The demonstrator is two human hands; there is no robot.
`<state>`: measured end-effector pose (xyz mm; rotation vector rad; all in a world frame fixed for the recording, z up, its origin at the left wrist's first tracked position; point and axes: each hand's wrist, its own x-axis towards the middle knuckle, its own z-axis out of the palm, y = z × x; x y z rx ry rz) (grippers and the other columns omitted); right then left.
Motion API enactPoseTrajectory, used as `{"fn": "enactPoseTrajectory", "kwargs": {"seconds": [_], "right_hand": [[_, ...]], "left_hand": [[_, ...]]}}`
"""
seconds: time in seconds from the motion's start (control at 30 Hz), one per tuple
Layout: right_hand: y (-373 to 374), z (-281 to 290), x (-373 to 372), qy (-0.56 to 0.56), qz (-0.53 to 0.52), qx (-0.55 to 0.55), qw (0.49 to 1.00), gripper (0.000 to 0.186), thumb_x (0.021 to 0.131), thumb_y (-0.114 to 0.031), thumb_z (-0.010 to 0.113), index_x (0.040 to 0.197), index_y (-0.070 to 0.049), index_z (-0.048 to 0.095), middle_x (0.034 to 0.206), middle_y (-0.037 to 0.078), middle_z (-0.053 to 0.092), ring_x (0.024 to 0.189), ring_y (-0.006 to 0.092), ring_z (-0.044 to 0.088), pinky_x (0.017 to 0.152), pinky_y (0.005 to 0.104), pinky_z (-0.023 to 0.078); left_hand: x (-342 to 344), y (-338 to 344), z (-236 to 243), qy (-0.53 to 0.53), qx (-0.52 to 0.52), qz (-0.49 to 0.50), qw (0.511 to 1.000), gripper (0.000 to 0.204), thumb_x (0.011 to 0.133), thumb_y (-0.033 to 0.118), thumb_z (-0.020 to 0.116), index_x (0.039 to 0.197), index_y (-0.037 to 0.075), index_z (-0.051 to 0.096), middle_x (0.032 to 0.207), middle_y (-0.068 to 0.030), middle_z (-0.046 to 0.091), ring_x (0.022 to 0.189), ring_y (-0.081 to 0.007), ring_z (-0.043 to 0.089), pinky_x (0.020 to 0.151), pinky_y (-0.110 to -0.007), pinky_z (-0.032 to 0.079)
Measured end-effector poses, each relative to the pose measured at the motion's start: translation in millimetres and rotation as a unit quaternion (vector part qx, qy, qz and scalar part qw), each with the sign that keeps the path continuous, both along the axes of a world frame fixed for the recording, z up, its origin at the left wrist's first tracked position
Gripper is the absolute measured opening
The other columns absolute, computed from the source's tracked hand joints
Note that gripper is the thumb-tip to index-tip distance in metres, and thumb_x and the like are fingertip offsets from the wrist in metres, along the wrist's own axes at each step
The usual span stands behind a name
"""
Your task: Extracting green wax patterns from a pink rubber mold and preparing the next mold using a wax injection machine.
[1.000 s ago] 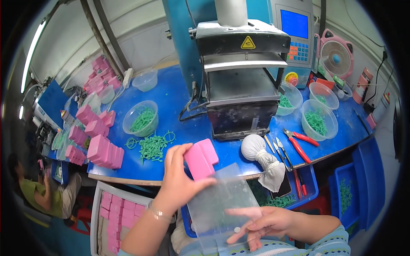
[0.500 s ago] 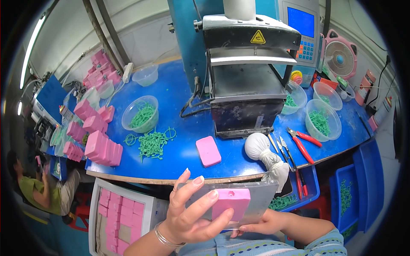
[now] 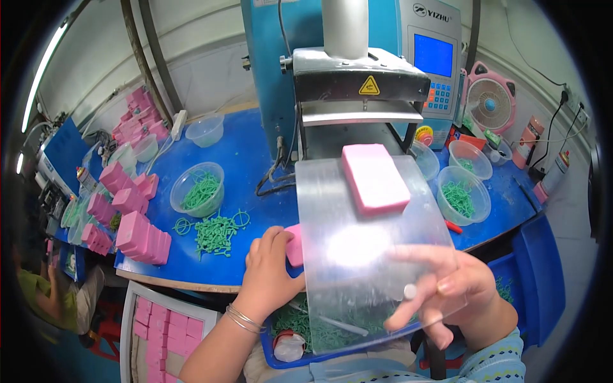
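Note:
My right hand (image 3: 456, 284) holds a clear plastic plate (image 3: 329, 287) at its lower right, some fingers seen through it, raised in front of the press. A pink rectangular block (image 3: 375, 179) lies on the plate's upper part. My left hand (image 3: 268, 265) is at the table's front edge, fingers curled on another pink block (image 3: 294, 246), which is partly hidden by the plate and fingers. Loose green pieces (image 3: 217, 236) lie just left of that hand.
A press (image 3: 361, 86) with a control panel (image 3: 434, 67) stands behind. Bowls of green pieces (image 3: 198, 191), pink mold stacks (image 3: 137, 236), a small fan (image 3: 488, 102) and spray cans stand around. A tray of pink blocks (image 3: 163, 332) is lower left; a seated co-worker (image 3: 54, 300) is far left.
The plate with its pink block has risen toward the press. My left hand has moved from the plate to the pink block lying on the table.

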<state>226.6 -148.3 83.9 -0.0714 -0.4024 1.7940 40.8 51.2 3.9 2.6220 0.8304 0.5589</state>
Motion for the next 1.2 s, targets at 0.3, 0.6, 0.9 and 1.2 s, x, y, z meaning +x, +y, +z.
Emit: {"fn": "enactPoseTrajectory", "kwargs": {"seconds": [0.3, 0.6, 0.9, 1.2], "right_hand": [[50.9, 8.1, 30.7, -0.057, -0.052, 0.001, 0.997, 0.059, 0.085, -0.009, 0.037, 0.137, 0.004, 0.011, 0.115, 0.041, 0.042, 0.067, 0.0347, 0.065, 0.056, 0.0339, 0.056], [83.9, -1.5, 38.5, -0.365, -0.364, -0.072, 0.854, 0.031, 0.093, -0.02, 0.043, 0.109, 0.006, 0.05, 0.096, 0.023, 0.06, 0.081, 0.025, 0.065, 0.066, 0.0291, 0.055], [92.9, -17.1, 36.4, -0.402, -0.394, -0.044, 0.825, 0.033, 0.092, -0.03, 0.047, 0.086, 0.002, 0.055, 0.064, 0.011, 0.061, 0.045, 0.0148, 0.057, 0.043, 0.022, 0.046], [99.2, -24.3, 31.4, -0.4, -0.41, -0.072, 0.816, 0.038, 0.09, -0.036, 0.05, 0.08, 0.0, 0.054, 0.059, 0.009, 0.059, 0.041, 0.0095, 0.051, 0.04, 0.0192, 0.039]], "left_hand": [[0.4, 4.4, -2.4, -0.051, 0.019, 0.015, 0.998, 0.062, 0.056, 0.032, 0.078, 0.1, 0.001, 0.048, 0.092, -0.0136, 0.045, 0.087, -0.0302, 0.048, 0.075, -0.038, 0.042], [2.7, 6.4, -7.9, -0.066, 0.053, 0.013, 0.996, 0.06, 0.054, 0.033, 0.079, 0.09, 0.002, 0.043, 0.089, -0.011, 0.041, 0.081, -0.0267, 0.044, 0.072, -0.036, 0.038], [1.0, 2.6, -5.0, -0.057, 0.047, 0.026, 0.997, 0.059, 0.054, 0.031, 0.08, 0.091, 0.003, 0.043, 0.087, -0.0102, 0.041, 0.081, -0.0266, 0.044, 0.072, -0.035, 0.038], [5.8, 0.4, -9.3, -0.048, 0.057, 0.034, 0.997, 0.058, 0.054, 0.031, 0.08, 0.089, 0.003, 0.043, 0.086, -0.0112, 0.041, 0.08, -0.0287, 0.044, 0.071, -0.038, 0.038]]}}
